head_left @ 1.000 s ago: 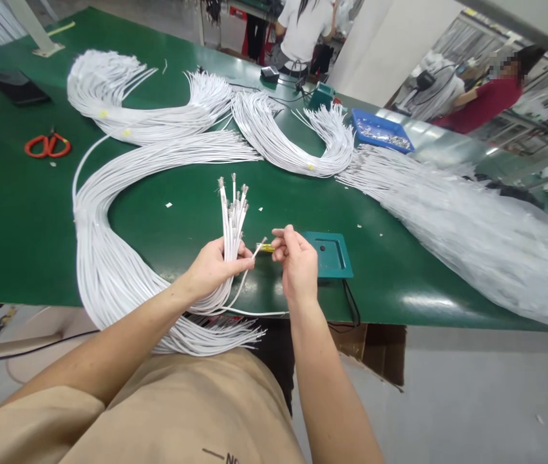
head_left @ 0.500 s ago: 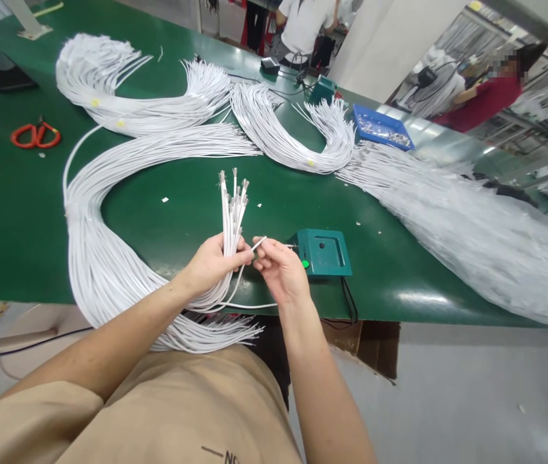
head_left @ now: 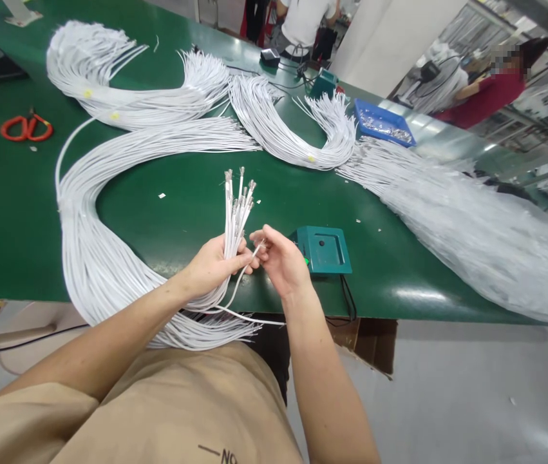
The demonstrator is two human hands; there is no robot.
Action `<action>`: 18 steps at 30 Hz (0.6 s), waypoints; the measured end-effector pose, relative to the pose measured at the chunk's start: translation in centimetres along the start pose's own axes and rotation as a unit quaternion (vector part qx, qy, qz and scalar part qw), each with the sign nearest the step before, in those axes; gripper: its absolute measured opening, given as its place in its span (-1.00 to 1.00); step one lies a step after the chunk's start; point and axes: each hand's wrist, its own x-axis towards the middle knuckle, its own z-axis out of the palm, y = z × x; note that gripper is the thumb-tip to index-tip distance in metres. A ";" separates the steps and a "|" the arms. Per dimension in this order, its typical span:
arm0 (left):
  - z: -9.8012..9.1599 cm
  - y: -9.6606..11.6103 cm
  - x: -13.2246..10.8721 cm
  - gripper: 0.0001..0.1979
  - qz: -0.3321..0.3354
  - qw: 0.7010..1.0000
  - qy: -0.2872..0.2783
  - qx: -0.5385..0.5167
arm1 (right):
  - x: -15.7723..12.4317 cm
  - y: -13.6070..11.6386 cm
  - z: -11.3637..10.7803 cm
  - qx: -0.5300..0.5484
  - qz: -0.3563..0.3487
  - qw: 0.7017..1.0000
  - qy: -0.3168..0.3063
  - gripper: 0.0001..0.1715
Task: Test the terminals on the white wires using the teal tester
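My left hand (head_left: 213, 263) is closed around a bunch of white cables (head_left: 232, 225) that stand up from the fist, their ends bare and frayed metal. Between its thumb and finger, a single white cable (head_left: 249, 265) is pinched apart from the bunch, its tip angled up to the right. My right hand (head_left: 283, 261) is beside that tip, fingers loosely curled and thumb lifted off; the tip lies against or just before the fingers. Behind the right hand, a small green machine (head_left: 322, 251) with a square recess sits on the green table (head_left: 143, 212).
A long bundle of white cables (head_left: 80, 225) curves across the left and over the near edge. More coiled cable bundles (head_left: 152, 111) lie behind, with red-handled cutters (head_left: 27, 129), a blue tray (head_left: 384, 122) of small parts and plastic-wrapped cables (head_left: 471, 225). Two people are in the background.
The right thumb has lifted from the single cable's tip, which now shows thin strands. Both hands stay close together; the view has shifted slightly.
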 end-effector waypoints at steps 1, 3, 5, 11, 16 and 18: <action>0.0 0.0 0.0 -0.78 0.001 1.000 -0.002 0.000 | 0.0 0.0 0.0 -0.003 0.004 1.000 -0.001 -0.72; -0.2 -0.1 0.0 -0.78 0.003 1.000 -0.003 0.009 | -0.1 0.2 -0.1 0.007 0.010 1.000 0.000 -0.74; -0.3 -0.2 0.0 -0.78 0.003 1.000 -0.002 0.021 | -0.3 0.6 -0.3 0.026 0.011 1.000 -0.004 -0.75; -0.3 -0.2 0.1 -0.79 0.012 0.999 0.011 0.027 | -1.3 1.2 -0.7 -0.036 -0.064 0.996 0.047 -0.76; -0.2 -0.1 0.0 -0.71 -0.006 0.999 0.032 -0.021 | -1.6 1.4 -0.3 -0.267 -0.184 0.937 0.132 -0.81; -0.4 0.1 0.0 -0.57 -0.022 0.998 0.017 -0.056 | -1.5 1.8 -0.3 -0.362 -0.238 0.889 0.149 -0.82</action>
